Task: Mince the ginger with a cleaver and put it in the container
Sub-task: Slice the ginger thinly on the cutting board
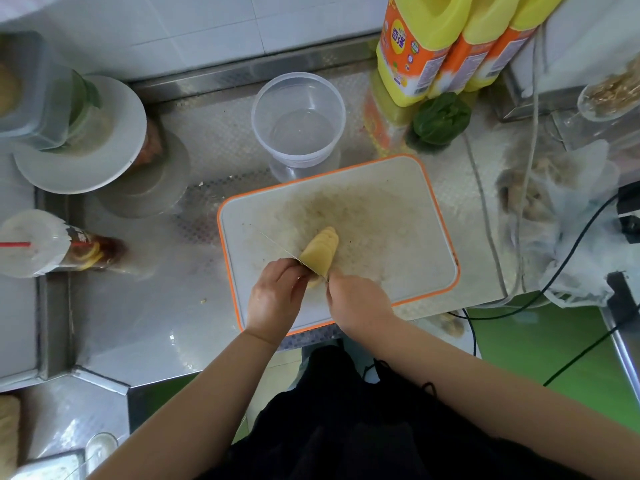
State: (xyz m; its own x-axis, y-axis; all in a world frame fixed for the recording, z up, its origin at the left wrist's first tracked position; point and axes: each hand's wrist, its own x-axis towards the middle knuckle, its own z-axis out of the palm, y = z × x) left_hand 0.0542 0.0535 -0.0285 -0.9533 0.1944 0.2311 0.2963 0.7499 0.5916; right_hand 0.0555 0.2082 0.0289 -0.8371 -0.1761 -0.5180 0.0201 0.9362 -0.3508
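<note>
A pale yellow ginger (321, 250) lies cut into overlapping slices near the middle of a white cutting board with an orange rim (398, 209). The cleaver (277, 244) stands on edge, seen from above as a thin line, with the slices leaning against its right side. My right hand (356, 301) grips the cleaver's handle, which is hidden under it. My left hand (277, 292) has its fingers curled on the uncut ginger stub just left of the blade. An empty clear plastic container (298, 116) stands behind the board.
Three yellow bottles (440, 46) and a green vegetable (441, 117) stand at the back right. Plates and covered tubs (79, 133) sit at the left, with an iced drink cup (52, 244) below them. Plastic bags (568, 209) and black cables (554, 282) crowd the right side.
</note>
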